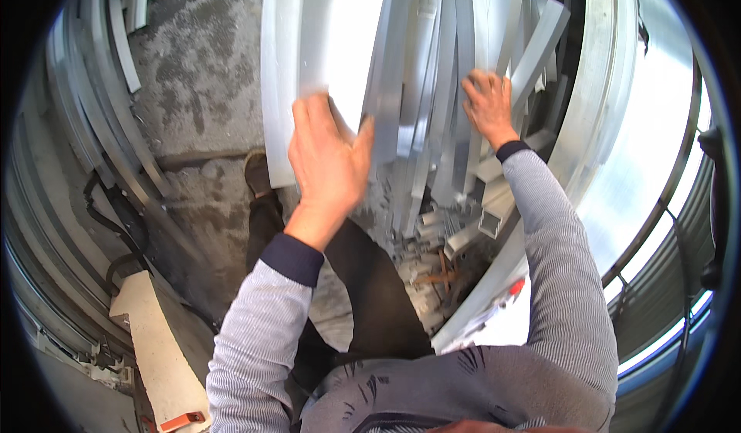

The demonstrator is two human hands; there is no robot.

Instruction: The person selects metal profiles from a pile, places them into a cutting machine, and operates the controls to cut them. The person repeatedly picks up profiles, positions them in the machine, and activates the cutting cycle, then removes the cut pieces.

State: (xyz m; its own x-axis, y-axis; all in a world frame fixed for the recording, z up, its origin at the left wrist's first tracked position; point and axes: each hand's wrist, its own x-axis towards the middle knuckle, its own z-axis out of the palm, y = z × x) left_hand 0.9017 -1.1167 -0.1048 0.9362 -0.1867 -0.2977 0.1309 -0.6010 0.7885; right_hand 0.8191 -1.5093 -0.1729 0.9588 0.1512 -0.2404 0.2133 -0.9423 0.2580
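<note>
Overlapping metal strips (282, 86): left hand (330, 159) grip half-curled, right hand (490, 107) grip loosely curled, hold unclear for both; square tubes (502, 204) near right hand.

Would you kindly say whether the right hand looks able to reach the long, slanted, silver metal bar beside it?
Probably yes: the right hand is close beside the long, slanted, silver metal bar, and nothing visible covers its upper end.

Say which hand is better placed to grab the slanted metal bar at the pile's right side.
Probably the right hand: it sits right beside the slanted metal bar. The left hand is farther off, over the wide metal strips, with other pieces between.
</note>
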